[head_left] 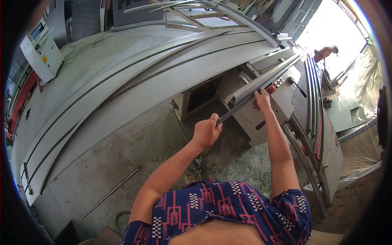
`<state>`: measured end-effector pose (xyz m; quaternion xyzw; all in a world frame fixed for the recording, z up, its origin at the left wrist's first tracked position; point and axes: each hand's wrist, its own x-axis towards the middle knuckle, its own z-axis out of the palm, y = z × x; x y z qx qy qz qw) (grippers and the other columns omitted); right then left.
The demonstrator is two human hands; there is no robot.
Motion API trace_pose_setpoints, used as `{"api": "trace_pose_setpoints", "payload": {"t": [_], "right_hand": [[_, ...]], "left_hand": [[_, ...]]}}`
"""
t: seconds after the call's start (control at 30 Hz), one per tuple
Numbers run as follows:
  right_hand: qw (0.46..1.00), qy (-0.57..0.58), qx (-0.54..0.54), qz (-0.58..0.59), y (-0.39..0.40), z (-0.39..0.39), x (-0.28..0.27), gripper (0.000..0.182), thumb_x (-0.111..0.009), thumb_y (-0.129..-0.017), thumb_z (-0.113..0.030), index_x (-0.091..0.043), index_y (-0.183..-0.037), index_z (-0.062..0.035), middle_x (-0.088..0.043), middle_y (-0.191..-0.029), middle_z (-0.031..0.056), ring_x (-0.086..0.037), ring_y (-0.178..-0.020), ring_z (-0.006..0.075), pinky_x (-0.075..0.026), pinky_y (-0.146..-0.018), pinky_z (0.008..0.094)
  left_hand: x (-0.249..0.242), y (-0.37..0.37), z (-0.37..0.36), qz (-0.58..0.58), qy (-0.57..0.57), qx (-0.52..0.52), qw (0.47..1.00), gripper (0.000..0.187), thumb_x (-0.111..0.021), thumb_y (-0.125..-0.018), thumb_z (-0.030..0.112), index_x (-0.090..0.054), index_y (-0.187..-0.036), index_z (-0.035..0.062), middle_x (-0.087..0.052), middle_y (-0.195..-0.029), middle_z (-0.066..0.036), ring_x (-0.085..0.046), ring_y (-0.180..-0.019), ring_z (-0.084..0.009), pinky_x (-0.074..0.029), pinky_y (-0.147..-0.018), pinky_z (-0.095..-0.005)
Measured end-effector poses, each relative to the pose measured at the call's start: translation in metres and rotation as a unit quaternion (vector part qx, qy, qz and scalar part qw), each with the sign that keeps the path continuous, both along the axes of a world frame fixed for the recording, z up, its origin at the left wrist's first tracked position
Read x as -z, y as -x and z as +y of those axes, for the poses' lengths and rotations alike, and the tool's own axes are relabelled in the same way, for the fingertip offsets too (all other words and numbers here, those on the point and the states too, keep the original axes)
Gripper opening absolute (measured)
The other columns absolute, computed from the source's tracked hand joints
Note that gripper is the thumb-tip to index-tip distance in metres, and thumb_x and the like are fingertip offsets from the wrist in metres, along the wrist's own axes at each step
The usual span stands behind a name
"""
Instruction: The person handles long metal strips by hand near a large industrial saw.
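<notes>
A thin dark metal strip (237, 108) slants upward to the right between my hands. My left hand (207, 131) is closed around its lower end, away from the machine's edge. Farther up, my right hand (262, 100) pinches the strip with bent fingers, beside a long metal rail (261, 81) on the machine. A red part (275, 85) sits just above my right hand. A black-handled lever (297, 87) lies to the right of it, and a dark knob (260, 125) sticks out below.
Long pale panels (163, 85) curve across the left and middle. A white control cabinet (43, 53) stands at the far left. On the floor lies a metal rod (110, 192). A person (324, 53) is in the background at the upper right.
</notes>
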<state>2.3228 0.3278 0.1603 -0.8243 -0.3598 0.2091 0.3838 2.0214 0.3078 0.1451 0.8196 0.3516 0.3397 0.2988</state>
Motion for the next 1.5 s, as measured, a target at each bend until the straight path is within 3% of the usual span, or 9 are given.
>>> {"api": "trace_pose_setpoints", "payload": {"t": [0.23, 0.27, 0.37, 0.57, 0.8, 1.1, 1.3, 1.4, 1.5], "right_hand": [[0.996, 0.069, -0.012, -0.049, -0.014, 0.01, -0.015, 0.043, -0.049, -0.086, -0.025, -0.046, -0.119, 0.0021, -0.058, -0.058, 0.0144, -0.058, -0.042, 0.024, -0.044, -0.037, 0.0356], [0.997, 0.071, -0.024, -0.034, -0.017, 0.012, -0.017, 0.048, -0.048, -0.089, -0.024, -0.04, -0.128, 0.003, -0.056, -0.052, 0.0124, -0.057, -0.039, 0.0227, -0.041, -0.033, 0.0329], [0.992, 0.085, -0.008, -0.095, -0.023, 0.018, -0.012, 0.033, -0.046, -0.087, -0.025, -0.048, -0.105, 0.0023, -0.061, -0.064, 0.0174, -0.061, -0.047, 0.0265, -0.047, -0.042, 0.0377], [0.989, 0.116, 0.004, -0.09, -0.021, 0.024, -0.023, 0.028, -0.043, -0.088, -0.024, -0.048, -0.099, 0.001, -0.061, -0.065, 0.018, -0.062, -0.05, 0.0286, -0.049, -0.047, 0.0392], [0.986, 0.12, 0.008, -0.111, -0.024, 0.027, -0.018, 0.031, -0.042, -0.09, -0.026, -0.047, -0.103, 0.0013, -0.062, -0.067, 0.0182, -0.063, -0.053, 0.0283, -0.05, -0.052, 0.0407], [0.988, 0.118, 0.022, -0.1, -0.027, 0.029, -0.014, 0.052, -0.037, -0.092, -0.029, -0.032, -0.136, -0.0014, -0.065, -0.09, 0.022, -0.064, -0.056, 0.03, -0.052, -0.057, 0.0422], [0.985, 0.132, 0.034, -0.108, -0.036, 0.033, -0.01, 0.052, -0.035, -0.093, -0.031, -0.031, -0.136, -0.0024, -0.064, -0.095, 0.0235, -0.066, -0.063, 0.0319, -0.054, -0.059, 0.0422], [0.976, 0.108, 0.02, -0.19, -0.059, 0.041, 0.007, 0.052, -0.034, -0.093, -0.03, -0.029, -0.138, -0.0042, -0.063, -0.099, 0.024, -0.066, -0.066, 0.0338, -0.054, -0.06, 0.0425], [0.979, 0.133, 0.042, -0.148, -0.056, 0.042, -0.003, 0.052, -0.034, -0.093, -0.03, -0.028, -0.139, -0.0056, -0.062, -0.104, 0.0246, -0.066, -0.069, 0.0348, -0.054, -0.062, 0.0439]], "left_hand": [[0.0, -0.016, 0.008, 0.011, -0.018, 0.009, 1.0, 0.022, -0.06, -0.08, 0.016, -0.048, -0.094, 0.0033, -0.059, -0.061, -0.016, -0.06, -0.062, -0.0368, -0.045, -0.055, -0.0459], [0.0, -0.018, 0.01, 0.013, -0.02, 0.01, 1.0, 0.023, -0.06, -0.08, 0.016, -0.049, -0.095, 0.0029, -0.059, -0.061, -0.017, -0.06, -0.062, -0.0367, -0.045, -0.055, -0.046], [0.001, -0.023, 0.014, 0.026, -0.042, 0.012, 0.999, 0.026, -0.061, -0.08, 0.017, -0.049, -0.097, 0.0018, -0.059, -0.062, -0.017, -0.06, -0.062, -0.0366, -0.046, -0.055, -0.0458], [0.007, -0.036, 0.02, 0.011, -0.054, 0.018, 0.998, 0.022, -0.058, -0.082, 0.018, -0.046, -0.091, 0.0036, -0.056, -0.059, -0.016, -0.058, -0.062, -0.0381, -0.044, -0.055, -0.0467], [0.007, -0.037, 0.016, 0.029, -0.04, 0.017, 0.999, 0.024, -0.059, -0.081, 0.017, -0.046, -0.095, 0.0022, -0.058, -0.061, -0.016, -0.06, -0.063, -0.0369, -0.045, -0.056, -0.0462], [0.004, -0.043, 0.023, 0.019, -0.042, 0.018, 0.999, 0.023, -0.06, -0.081, 0.016, -0.045, -0.092, 0.0024, -0.058, -0.061, -0.017, -0.059, -0.064, -0.0379, -0.044, -0.056, -0.0467], [0.006, -0.054, 0.026, 0.024, -0.034, 0.018, 0.999, 0.024, -0.06, -0.081, 0.017, -0.045, -0.093, 0.002, -0.059, -0.064, -0.018, -0.06, -0.066, -0.0383, -0.045, -0.058, -0.0473], [0.009, -0.063, 0.03, 0.026, -0.035, 0.015, 0.999, 0.025, -0.06, -0.081, 0.017, -0.045, -0.094, 0.0017, -0.059, -0.064, -0.019, -0.06, -0.066, -0.0382, -0.046, -0.058, -0.0478], [0.009, -0.072, 0.032, 0.029, -0.023, 0.017, 0.999, 0.026, -0.059, -0.081, 0.017, -0.045, -0.096, 0.0013, -0.059, -0.065, -0.019, -0.06, -0.067, -0.0381, -0.046, -0.058, -0.0482]]}}
